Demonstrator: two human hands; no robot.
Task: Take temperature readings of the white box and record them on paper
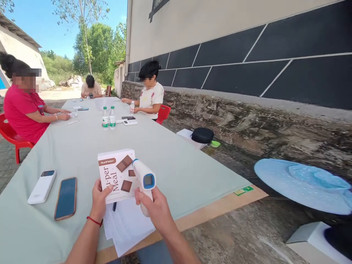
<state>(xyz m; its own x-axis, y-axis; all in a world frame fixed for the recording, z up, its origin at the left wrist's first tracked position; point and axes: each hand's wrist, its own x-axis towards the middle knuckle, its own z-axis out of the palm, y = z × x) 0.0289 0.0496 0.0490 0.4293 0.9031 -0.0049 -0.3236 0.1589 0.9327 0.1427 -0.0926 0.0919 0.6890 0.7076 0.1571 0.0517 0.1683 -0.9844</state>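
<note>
My left hand [100,198] grips a white box [112,176] with chocolate pieces printed on it and the words "NutriMotion" and "Meal". Wrapped around the handle of a white and blue infrared thermometer [143,174] is my right hand [156,207]. The thermometer's small screen faces me, and its front end is close to the box's right side. Below both hands lie written paper sheets [126,227] and a black pen [114,206], partly hidden by the box. A red cord circles my left wrist.
A phone [65,198] and a white power bank [42,187] lie at left on the cloth-covered table [165,176]. Two water bottles [109,118] stand farther back. Several people sit around the table. At right are a blue hat [305,185] and a black case [202,135].
</note>
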